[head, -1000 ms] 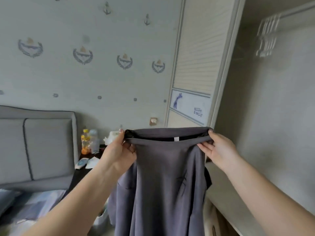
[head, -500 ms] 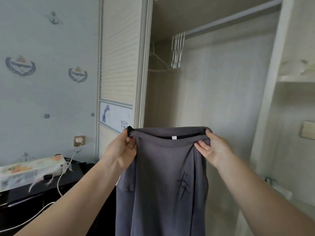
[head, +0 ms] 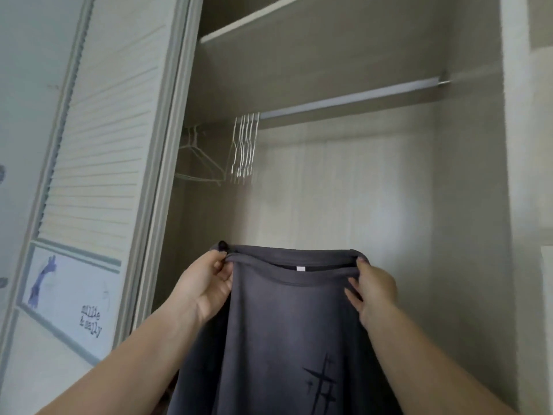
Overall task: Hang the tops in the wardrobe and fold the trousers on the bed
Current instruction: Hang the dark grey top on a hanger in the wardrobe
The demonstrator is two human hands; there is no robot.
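Grey top (head: 287, 324) hangs in front of the open wardrobe (head: 374, 205), held up by both hands at its neckline, approx level w/ the lower part of the back panel. Left hand (head: 206, 286) pinches the left end of the collar, thumb on the near side & fingers curled round the fabric edge. Right hand (head: 371, 286) grips the right end the same way, thumb on top, fingers tucked behind the cloth, so only partly seen. Collar is stretched wide betw. the two hands; a small white tag (head: 300, 268) shows inside at the middle. Dark cross-like print (head: 321, 384) sits on the fabric lower right.

Above & well apart from the top, a metal rail (head: 353, 98) runs across the wardrobe. White hangers (head: 245, 145) are bunched at its left end, w/ a couple more (head: 200, 163) further left, partly behind the louvred sliding door (head: 98, 130). Door's lower panel carries a giraffe picture (head: 42, 283) & small lettering.
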